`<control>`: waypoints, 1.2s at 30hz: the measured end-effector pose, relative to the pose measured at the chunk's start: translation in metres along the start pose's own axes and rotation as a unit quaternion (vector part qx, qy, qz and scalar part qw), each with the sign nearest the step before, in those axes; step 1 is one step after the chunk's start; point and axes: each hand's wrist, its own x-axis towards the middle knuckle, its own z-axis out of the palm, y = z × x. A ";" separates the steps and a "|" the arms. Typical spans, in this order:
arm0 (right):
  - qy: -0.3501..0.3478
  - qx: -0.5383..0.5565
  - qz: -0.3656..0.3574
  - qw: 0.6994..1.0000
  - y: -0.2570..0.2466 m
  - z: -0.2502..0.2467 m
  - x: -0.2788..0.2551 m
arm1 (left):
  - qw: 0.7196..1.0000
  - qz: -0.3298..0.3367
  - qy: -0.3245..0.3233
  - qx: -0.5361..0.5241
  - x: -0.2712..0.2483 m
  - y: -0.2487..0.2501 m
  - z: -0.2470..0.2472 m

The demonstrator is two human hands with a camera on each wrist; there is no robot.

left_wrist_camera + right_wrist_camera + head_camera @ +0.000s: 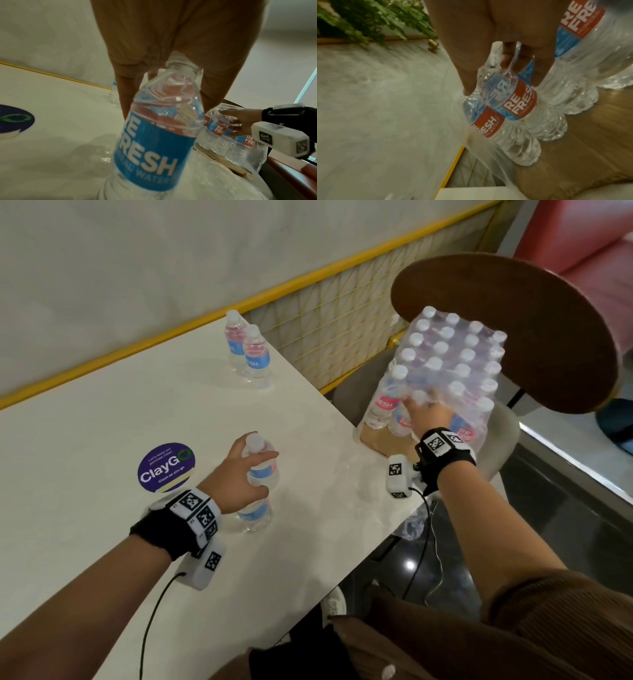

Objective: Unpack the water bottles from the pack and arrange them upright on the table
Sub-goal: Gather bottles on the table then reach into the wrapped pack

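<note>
- Left hand [239,474] is wrapped round the shoulder of a bottle [260,474], just under the cap. It looks close to the worktop [102,405], but I can't tell if the base is actually down yet.
- Right hand [426,412] is reaching into the torn front of the pack [452,364], fingers curled on the neck of a second bottle [513,97] in the near row, with loose film lying over them.
- The pack sits on a chair seat [503,426] beside the worktop edge, still mostly full.
- Two standing bottles [250,350] are way back by the yellow rail [308,278], touching or almost touching.
- My take for this step: plant the left bottle flat before letting go, since a top grip lets the base swing.
- For the right one, I'd lift straight up so the film doesn't snag and drag its neighbours along.
- Probably worth setting new ones next to that far pair so the row stays tidy.
</note>
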 end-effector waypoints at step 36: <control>-0.484 -0.088 -0.311 0.814 -0.106 0.135 -0.236 | 0.993 -0.102 0.047 0.023 -0.092 -0.087 -0.054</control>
